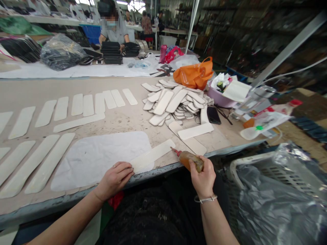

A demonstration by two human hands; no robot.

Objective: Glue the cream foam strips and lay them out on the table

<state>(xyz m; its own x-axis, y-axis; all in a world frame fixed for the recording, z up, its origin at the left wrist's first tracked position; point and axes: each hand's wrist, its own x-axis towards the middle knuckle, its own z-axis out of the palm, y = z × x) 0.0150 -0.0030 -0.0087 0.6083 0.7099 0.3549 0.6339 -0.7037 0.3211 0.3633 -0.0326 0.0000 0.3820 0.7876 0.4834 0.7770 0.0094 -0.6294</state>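
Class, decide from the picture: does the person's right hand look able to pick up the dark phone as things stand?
Probably not right away: the right hand is already wrapped around the bottle. Otherwise the way looks free, since nothing seems to cover the dark phone.

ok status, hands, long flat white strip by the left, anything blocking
Left hand on near end of long flat white strip. Right hand holding amber plastic bottle, red nozzle by strip's far end, contact unclear. Nothing seen blocking nozzle.
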